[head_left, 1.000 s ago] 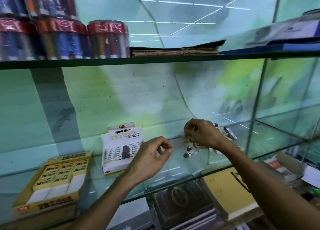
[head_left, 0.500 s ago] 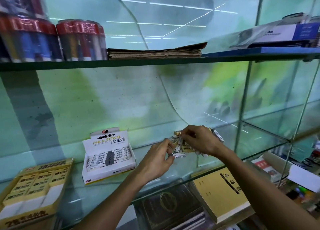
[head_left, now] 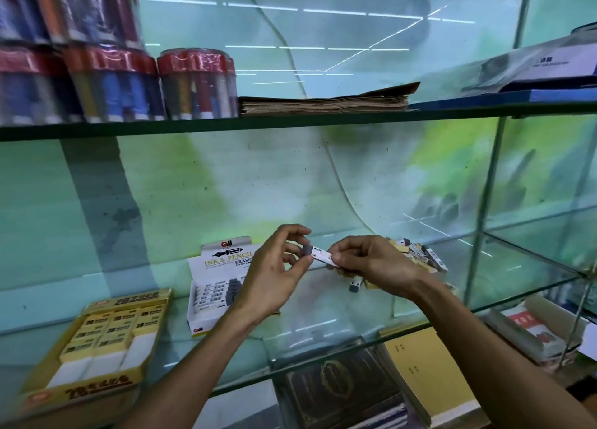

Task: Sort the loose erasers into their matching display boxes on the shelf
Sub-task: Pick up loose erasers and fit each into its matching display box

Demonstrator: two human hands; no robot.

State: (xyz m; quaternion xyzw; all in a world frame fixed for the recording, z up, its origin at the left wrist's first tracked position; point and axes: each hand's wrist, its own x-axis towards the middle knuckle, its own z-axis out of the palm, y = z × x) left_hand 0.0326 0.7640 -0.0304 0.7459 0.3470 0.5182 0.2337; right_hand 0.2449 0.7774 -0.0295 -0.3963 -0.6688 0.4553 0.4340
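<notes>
Grey-tipped and white-sleeved, the eraser (head_left: 318,254) lies between our two hands above the glass shelf (head_left: 323,328), its long axis running left to right. Our right hand (head_left: 371,262) pinches the white end; our left hand (head_left: 274,273) pinches the grey end. The matching white display box (head_left: 223,286) sits just left, nearer our left grip.

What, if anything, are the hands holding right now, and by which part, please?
One grey-and-white eraser: left hand pinches its grey end, right hand its white-sleeved end.
</notes>
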